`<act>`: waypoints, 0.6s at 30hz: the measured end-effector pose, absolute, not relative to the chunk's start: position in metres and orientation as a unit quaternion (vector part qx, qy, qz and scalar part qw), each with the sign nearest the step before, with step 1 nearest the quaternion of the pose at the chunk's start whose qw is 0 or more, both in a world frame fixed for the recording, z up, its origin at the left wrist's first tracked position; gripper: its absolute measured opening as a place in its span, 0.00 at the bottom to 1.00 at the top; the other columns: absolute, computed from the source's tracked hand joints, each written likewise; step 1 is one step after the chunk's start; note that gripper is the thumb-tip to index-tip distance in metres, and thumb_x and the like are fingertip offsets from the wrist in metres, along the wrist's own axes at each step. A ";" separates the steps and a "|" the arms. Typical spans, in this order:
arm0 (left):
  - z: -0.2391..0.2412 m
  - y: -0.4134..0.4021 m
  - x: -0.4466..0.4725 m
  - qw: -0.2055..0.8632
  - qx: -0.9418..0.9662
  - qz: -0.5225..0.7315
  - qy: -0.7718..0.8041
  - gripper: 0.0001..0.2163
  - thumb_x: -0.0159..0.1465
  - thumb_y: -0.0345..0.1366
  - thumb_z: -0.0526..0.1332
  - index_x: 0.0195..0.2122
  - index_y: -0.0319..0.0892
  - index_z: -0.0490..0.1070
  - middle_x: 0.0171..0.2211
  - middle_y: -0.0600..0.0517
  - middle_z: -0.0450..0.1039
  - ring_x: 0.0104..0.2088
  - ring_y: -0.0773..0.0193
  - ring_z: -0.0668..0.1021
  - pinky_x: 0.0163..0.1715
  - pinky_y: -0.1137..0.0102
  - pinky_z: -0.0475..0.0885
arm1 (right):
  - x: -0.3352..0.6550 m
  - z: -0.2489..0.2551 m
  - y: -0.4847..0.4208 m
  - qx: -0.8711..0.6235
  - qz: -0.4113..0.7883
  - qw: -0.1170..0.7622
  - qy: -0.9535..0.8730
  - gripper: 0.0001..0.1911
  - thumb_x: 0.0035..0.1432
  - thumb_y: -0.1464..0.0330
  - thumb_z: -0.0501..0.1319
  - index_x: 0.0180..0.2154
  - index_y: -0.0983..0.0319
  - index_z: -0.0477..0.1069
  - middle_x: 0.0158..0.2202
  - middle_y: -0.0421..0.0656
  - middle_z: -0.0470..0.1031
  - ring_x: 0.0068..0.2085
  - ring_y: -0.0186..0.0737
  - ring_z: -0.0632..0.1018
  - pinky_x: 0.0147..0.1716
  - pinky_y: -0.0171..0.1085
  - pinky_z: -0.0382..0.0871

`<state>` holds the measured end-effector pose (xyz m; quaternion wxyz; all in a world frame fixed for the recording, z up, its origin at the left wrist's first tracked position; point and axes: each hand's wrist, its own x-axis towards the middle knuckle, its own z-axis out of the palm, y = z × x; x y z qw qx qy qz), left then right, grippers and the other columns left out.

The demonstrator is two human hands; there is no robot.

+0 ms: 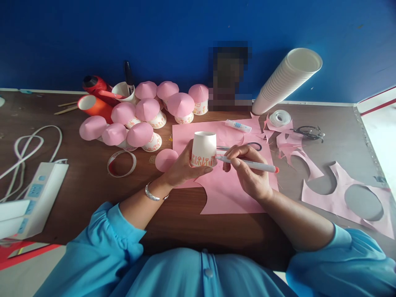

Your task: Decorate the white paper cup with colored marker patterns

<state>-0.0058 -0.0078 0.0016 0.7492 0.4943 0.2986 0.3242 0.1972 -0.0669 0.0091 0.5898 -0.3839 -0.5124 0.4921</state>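
Note:
My left hand [183, 167] is closed around a white paper cup [204, 144], held upside down above the table. Red flower and grass drawings run along the cup's lower band. In my right hand [252, 173] is a marker [252, 164] with a white barrel and a red end, its tip at the right side of the drawn band. Pink paper [235, 198] lies beneath both hands, and scissors [255, 146] rest on it, partly hidden behind my right hand. A pink paper cone [166, 160] sits beside my left wrist.
Several decorated cups with pink cone roofs [147, 109] stand at the back left. A tall stack of paper cups [286, 80] leans on the blue wall. A glue tube [238, 126], tape roll [280, 118], pink scraps [337, 194] and a power strip [43, 198] lie around.

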 end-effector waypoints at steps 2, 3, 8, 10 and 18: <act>0.001 -0.008 -0.006 0.749 0.494 0.326 0.297 0.30 0.54 0.38 0.78 0.54 0.46 0.65 0.45 0.49 0.78 0.45 0.56 0.81 0.44 0.59 0.79 | 0.197 0.009 -0.067 -0.387 0.487 0.591 -0.513 0.07 0.70 0.61 0.65 0.38 0.56 0.73 0.32 0.38 0.74 0.31 0.37 0.75 0.34 0.42 0.67; 0.001 -0.008 -0.006 0.749 0.493 0.328 0.297 0.30 0.54 0.38 0.78 0.54 0.47 0.65 0.45 0.49 0.78 0.45 0.56 0.81 0.44 0.60 0.80 | 0.197 0.009 -0.067 -0.389 0.486 0.590 -0.514 0.07 0.70 0.61 0.65 0.38 0.56 0.73 0.32 0.38 0.74 0.31 0.37 0.75 0.34 0.42 0.67; 0.000 -0.008 -0.006 0.754 0.491 0.328 0.289 0.31 0.55 0.37 0.78 0.55 0.48 0.65 0.46 0.50 0.77 0.47 0.56 0.82 0.46 0.58 0.79 | 0.197 0.010 -0.068 -0.391 0.489 0.583 -0.518 0.08 0.69 0.60 0.65 0.38 0.56 0.73 0.32 0.38 0.73 0.32 0.37 0.74 0.34 0.42 0.67; 0.001 -0.009 -0.006 0.756 0.488 0.322 0.293 0.31 0.55 0.37 0.77 0.55 0.48 0.64 0.46 0.50 0.78 0.47 0.56 0.82 0.47 0.58 0.79 | 0.197 0.010 -0.068 -0.388 0.489 0.582 -0.520 0.08 0.70 0.60 0.65 0.38 0.56 0.73 0.33 0.38 0.74 0.32 0.37 0.75 0.34 0.41 0.67; 0.000 -0.008 -0.006 0.758 0.488 0.323 0.287 0.29 0.56 0.35 0.77 0.55 0.49 0.65 0.47 0.52 0.77 0.47 0.57 0.81 0.48 0.57 0.79 | 0.198 0.011 -0.067 -0.394 0.485 0.579 -0.523 0.09 0.69 0.59 0.65 0.37 0.56 0.73 0.33 0.38 0.74 0.32 0.37 0.75 0.34 0.41 0.68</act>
